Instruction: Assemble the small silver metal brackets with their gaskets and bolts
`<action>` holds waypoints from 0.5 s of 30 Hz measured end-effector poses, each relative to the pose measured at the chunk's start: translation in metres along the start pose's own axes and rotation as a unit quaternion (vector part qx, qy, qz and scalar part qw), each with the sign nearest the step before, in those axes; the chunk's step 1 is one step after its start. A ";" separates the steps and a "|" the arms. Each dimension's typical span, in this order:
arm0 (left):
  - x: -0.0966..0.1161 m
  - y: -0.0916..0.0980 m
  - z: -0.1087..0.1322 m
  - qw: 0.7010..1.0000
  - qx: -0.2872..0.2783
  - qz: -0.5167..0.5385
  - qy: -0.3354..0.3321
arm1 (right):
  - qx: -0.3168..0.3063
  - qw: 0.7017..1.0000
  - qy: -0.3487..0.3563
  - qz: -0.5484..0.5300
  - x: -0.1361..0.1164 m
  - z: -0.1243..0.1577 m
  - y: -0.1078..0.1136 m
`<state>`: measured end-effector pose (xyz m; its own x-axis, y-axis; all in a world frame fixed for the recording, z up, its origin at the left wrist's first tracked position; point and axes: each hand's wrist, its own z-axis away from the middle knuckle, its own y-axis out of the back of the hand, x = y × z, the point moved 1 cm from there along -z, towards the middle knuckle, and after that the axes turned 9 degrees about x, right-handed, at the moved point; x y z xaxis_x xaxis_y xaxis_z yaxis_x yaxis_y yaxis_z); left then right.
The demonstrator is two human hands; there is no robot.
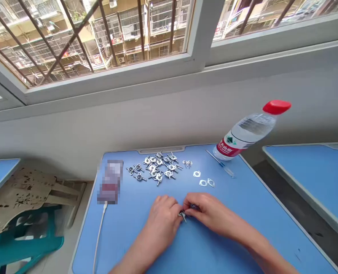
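Near the front middle of the blue desk, my left hand [165, 215] is closed on a small silver metal fitting [182, 215] with a thin stem pointing down. My right hand [207, 212] meets it from the right, thumb and forefinger pinched at the same fitting. The fingers hide most of the piece. Beyond my hands lies a loose pile of similar metal fittings [159, 167] with stems. Several thin flat metal plates [203, 183] with a large hole lie to the right of the pile, and a few small ring-like metal pieces [187, 163] sit beside it.
A large water bottle [244, 133] with a red cap stands at the desk's back right, a pen [220, 163] beside it. A blurred-out phone [111, 182] with a white cable [99, 236] lies at left. A barred window [100, 38] is behind; a teal stool [29, 239] stands lower left.
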<state>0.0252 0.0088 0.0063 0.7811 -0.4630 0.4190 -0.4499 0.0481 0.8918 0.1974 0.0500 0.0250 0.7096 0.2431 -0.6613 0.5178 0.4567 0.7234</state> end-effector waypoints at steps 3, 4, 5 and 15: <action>-0.001 -0.001 0.002 1.000 0.006 -0.011 0.002 | -0.001 1.000 0.009 -0.002 0.005 -0.002 -0.005; -0.001 -0.002 0.003 1.000 0.011 -0.012 -0.001 | -0.007 1.000 0.013 -0.007 0.006 -0.003 -0.007; -0.001 -0.002 0.004 1.000 0.017 -0.017 -0.002 | -0.008 1.000 0.016 -0.010 0.008 -0.003 -0.008; -0.008 -0.017 0.005 0.994 0.083 -0.042 -0.058 | -0.007 0.999 0.035 -0.017 0.017 -0.006 -0.016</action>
<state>0.0246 0.0070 -0.0129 0.7677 -0.5592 0.3129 -0.4581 -0.1375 0.8782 0.1985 0.0527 0.0011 0.6558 0.2867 -0.6984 0.5337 0.4782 0.6975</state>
